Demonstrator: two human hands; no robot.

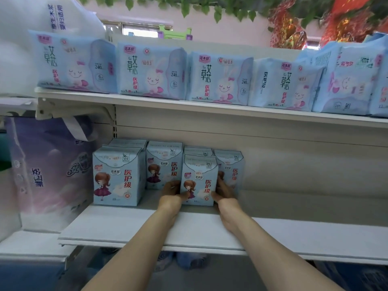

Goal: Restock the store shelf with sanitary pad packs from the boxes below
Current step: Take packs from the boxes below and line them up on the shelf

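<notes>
Your left hand [171,191] and right hand [223,191] squeeze the pad pack [198,181] by its sides; it looks light and squashy, so hold it gently.

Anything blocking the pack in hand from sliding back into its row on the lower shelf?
Yes. The pale-blue girl-print pack, held by the left hand and right hand, has a matching pack right behind it. The lower white shelf to its right is open.
</notes>
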